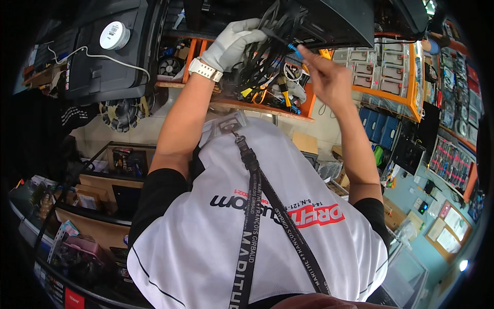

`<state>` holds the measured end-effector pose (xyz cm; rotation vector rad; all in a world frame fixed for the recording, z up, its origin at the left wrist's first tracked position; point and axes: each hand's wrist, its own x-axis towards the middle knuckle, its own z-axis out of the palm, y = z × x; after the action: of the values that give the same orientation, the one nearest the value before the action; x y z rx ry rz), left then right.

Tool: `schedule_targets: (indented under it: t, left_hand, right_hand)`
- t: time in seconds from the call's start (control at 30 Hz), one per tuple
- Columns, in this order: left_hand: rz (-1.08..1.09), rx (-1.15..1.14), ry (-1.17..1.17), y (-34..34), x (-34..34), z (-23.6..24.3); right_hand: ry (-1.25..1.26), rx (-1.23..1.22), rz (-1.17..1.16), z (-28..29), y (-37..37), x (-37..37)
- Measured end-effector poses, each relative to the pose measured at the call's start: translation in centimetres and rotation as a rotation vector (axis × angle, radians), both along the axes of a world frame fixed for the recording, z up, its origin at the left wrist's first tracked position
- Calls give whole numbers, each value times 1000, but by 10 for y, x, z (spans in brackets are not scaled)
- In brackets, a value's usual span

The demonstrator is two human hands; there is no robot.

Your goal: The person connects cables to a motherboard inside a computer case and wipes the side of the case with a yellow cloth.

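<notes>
In a white-grey glove, my left hand (pixel 235 44) is up at the top middle, its fingers closed at a bundle of black cables (pixel 267 57). The cables hang from a black computer case (pixel 334 20) and partly hide the fingertips. My bare right hand (pixel 328 77) is just right of the bundle. It grips a slim black-and-blue tool (pixel 291 46) whose dark end points left into the cables, toward the glove. The exact kind of tool cannot be made out.
Below the cables, an open orange drawer (pixel 307 103) holds yellow-handled tools and loose parts. A black case with a round white tub (pixel 114 35) stands at left. An orange-framed rack (pixel 383 98) is at right. Shelves with boxes (pixel 95 188) line the lower left.
</notes>
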<state>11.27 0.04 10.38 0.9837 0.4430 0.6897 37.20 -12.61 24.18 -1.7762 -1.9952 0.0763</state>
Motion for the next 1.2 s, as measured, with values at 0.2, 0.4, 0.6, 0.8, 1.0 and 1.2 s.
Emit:
schedule_targets:
  t: [0.2,0.4,0.6,0.8,1.0,1.2]
  left_hand:
    - [-52,-30,30,6,-3,-17]
    - [82,174,58,-1,7,-7]
    - [115,140,18,-16,11,8]
    - [88,140,-22,-25,10,7]
    - [115,365,127,-28,10,8]
    - [163,155,138,-37,18,-19]
  right_hand:
    - [8,145,401,-5,37,7]
    - [12,217,36,-2,43,-3]
    - [-252,189,37,10,44,-11]
    - [-567,255,-44,31,36,-30]
    - [-535,229,-73,48,29,-29]
    - [116,43,-36,28,8,20]
